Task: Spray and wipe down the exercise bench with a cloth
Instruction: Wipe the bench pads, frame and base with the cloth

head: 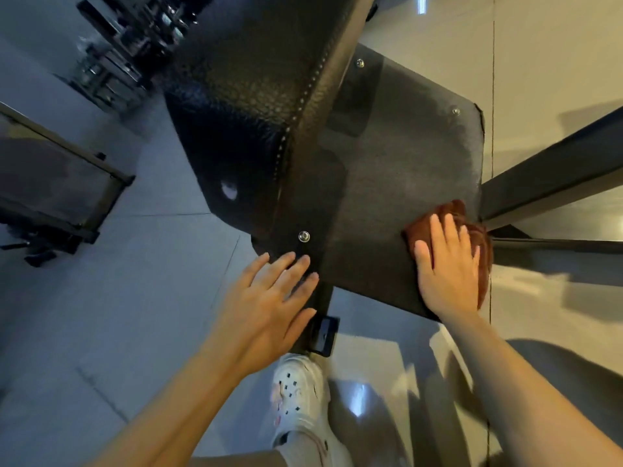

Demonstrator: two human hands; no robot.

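Right hand [450,264] lay flat on a rust-brown cloth [478,237], fingers straight and close together, thumb out to the side, pressing the cloth onto the dark footplate [397,170] of the exercise bench. Cloth sat at the plate's near right corner, bunched under the palm and showing past the fingertips and along the hand's outer edge. Nothing pinched; the palm and straight fingers bore down on it.

Left hand [269,305] was open, fingers spread moderately wide and fairly straight. Fingertips touched the plate's near left edge, just below a silver bolt [304,236]. It held nothing. The thumb pointed toward a black frame bar [320,332] under the plate; whether it touched the bar could not be told.

The black padded bench seat [242,112], textured with a stitched seam, rose from the plate toward the top of the view. Two more bolts showed on the plate's far side. A dark metal beam [553,170] ran off to the right, beside the cloth.

A white perforated clog [300,396] stood on the grey tiled floor [135,298] just below the frame bar. Another dark machine frame [57,176] sat at left, well apart; blurred racks at upper left.
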